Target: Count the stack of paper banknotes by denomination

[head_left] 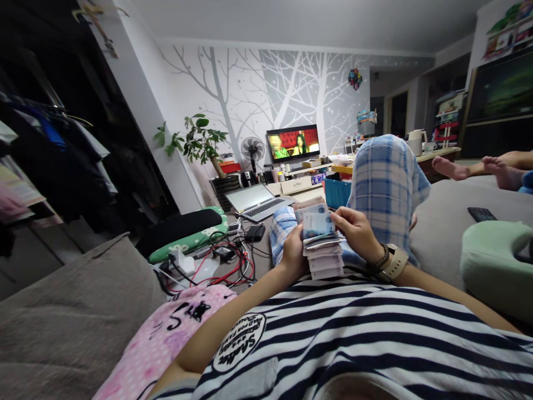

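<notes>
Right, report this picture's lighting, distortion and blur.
Head view: dim room, the clothes sunk in deep shadow; head view: the TV glows, a pixelated patch on its screen; head view: the leaning white pillar suggests lens distortion; head view: the paper slips show little blur, fine print unreadable.

Ceiling (291, 23) is showing dim grey; darkness is filling the left side. Back wall (245, 69) is carrying a bare-tree mural (321, 100), grey on white, then white on grey. TV (293, 143) is glowing above a low white cabinet (296, 184). Fan (252, 149) and potted plant (203, 136) are standing left of it. Clothes (45, 147) are hanging far left. Grey sofa (79, 311) is occupying the near left. Doorway (398, 116) is showing back right.
</notes>
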`<state>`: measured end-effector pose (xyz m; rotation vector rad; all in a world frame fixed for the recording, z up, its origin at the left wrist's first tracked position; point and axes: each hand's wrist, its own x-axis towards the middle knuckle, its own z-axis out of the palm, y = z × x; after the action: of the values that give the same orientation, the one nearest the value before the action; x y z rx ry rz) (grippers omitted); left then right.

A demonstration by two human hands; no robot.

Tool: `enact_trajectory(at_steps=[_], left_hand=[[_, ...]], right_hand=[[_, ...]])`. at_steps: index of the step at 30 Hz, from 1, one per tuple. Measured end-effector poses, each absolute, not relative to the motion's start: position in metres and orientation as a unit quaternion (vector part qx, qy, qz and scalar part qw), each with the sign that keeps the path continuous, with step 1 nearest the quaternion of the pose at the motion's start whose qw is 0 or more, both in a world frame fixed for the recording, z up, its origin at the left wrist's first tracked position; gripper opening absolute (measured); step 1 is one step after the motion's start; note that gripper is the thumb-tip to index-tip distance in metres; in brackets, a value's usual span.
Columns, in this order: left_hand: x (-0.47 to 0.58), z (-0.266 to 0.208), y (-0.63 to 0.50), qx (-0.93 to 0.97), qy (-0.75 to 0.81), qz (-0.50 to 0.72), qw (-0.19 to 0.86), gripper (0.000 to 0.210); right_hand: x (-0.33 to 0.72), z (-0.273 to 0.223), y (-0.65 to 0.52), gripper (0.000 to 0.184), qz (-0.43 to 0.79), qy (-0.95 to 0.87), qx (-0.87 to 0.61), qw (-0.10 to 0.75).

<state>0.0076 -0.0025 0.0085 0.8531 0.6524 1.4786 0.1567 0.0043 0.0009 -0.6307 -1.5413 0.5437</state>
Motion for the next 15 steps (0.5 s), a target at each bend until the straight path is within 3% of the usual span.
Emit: enact_trajectory(at_steps=[15], left_hand=[[-0.002, 0.007, -0.015, 0.520, 0.331, 0.638, 0.461, 0.007]], right_hand=[[0.154, -0.001, 0.005, 0.028, 0.267, -0.665, -0.266, 0.645]])
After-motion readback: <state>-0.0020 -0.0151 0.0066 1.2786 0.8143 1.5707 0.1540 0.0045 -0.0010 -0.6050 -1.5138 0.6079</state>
